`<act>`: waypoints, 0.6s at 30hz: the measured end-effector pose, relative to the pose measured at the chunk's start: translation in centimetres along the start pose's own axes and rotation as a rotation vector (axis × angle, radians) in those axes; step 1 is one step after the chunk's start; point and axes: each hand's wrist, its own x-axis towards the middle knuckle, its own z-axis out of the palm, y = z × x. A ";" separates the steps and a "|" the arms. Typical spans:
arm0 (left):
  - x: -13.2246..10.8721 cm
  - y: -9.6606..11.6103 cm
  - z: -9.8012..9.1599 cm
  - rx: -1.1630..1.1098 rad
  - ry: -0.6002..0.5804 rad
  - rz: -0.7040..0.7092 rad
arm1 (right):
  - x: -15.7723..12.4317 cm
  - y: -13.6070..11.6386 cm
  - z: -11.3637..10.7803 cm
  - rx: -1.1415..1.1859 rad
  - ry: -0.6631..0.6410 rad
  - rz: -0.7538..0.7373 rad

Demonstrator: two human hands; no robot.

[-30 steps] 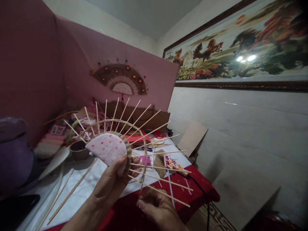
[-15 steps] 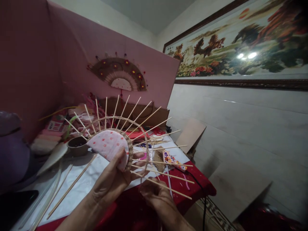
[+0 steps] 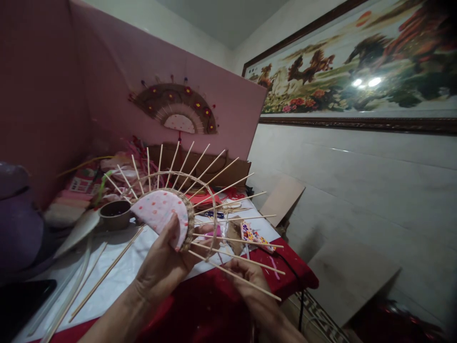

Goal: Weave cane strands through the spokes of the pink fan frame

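A fan frame stands in front of me: a half-round base (image 3: pixel 162 209) in white cloth with red dots, and many thin wooden sticks (image 3: pixel 228 183) spreading out from it. Brown twine (image 3: pixel 213 200) runs in an arc across the sticks, and more of it is wound close around the base's edge. My left hand (image 3: pixel 169 257) grips the base at its lower right, thumb on the cloth and fingers behind. Just behind the lowest stick, my right hand (image 3: pixel 250 281) is closed in a pinch at the twine's free end; the stick partly hides its fingertips.
A finished fan (image 3: pixel 182 107) hangs on the pink board. On the table are a brown cup (image 3: pixel 116 216), loose sticks (image 3: pixel 107 271), flower-patterned cloth (image 3: pixel 255 236) and blue-handled scissors (image 3: pixel 216 215). A black cord (image 3: pixel 302 305) hangs over the red tablecloth's edge (image 3: pixel 310 281).
My right hand has moved right, away from the fan frame's lower end, drawing the twine outward. The frame has turned and shifted slightly in my left hand's grip.
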 end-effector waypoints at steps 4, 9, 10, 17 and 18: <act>0.0 0.1 0.1 0.017 0.007 0.000 | 0.0 -0.1 -0.8 -0.015 0.011 -0.003; 0.3 0.0 0.0 0.005 -0.025 0.043 | -1.4 -1.2 -0.9 -0.049 0.011 0.011; 0.3 0.0 0.0 0.006 -0.023 0.049 | -1.6 -1.5 -0.9 -0.069 0.017 0.003; 0.5 0.3 0.1 0.084 0.037 0.147 | -1.2 -3.1 -2.6 -0.248 0.009 -0.136; 0.5 0.4 0.1 0.105 0.029 0.165 | -1.1 -3.0 -3.0 -0.248 0.018 -0.157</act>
